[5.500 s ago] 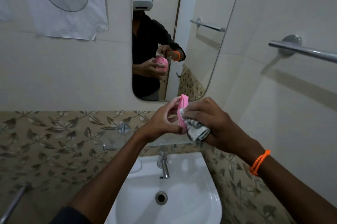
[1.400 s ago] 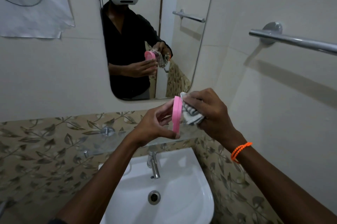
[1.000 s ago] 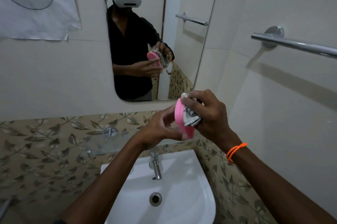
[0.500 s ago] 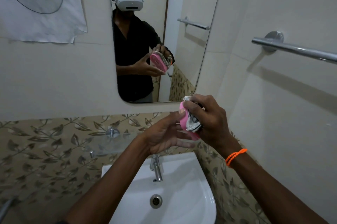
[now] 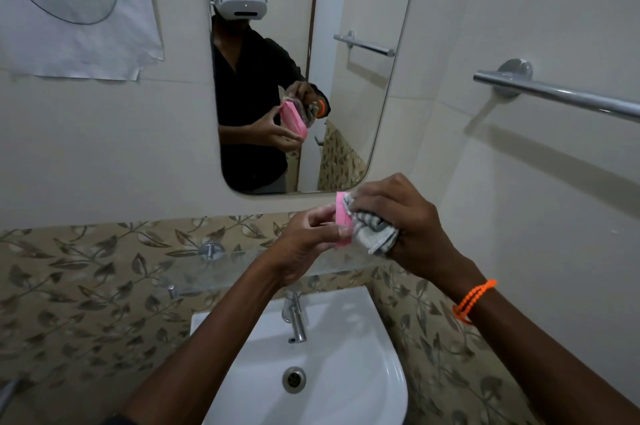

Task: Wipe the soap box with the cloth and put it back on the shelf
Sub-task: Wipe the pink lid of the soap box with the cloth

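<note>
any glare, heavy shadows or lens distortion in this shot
Head view: dim, even light, no strong glare; the towel bar throws a soft shadow down the wall; wide-angle bending curves the mirror edges; the pink soap box and cloth stay fairly sharp.

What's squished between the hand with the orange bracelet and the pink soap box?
A striped cloth. In the head view the right hand grips it and presses it against the soap box.

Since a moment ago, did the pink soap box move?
Yes. The soap box turned in the left hand, now edge-on, staying just below the mirror.
</note>
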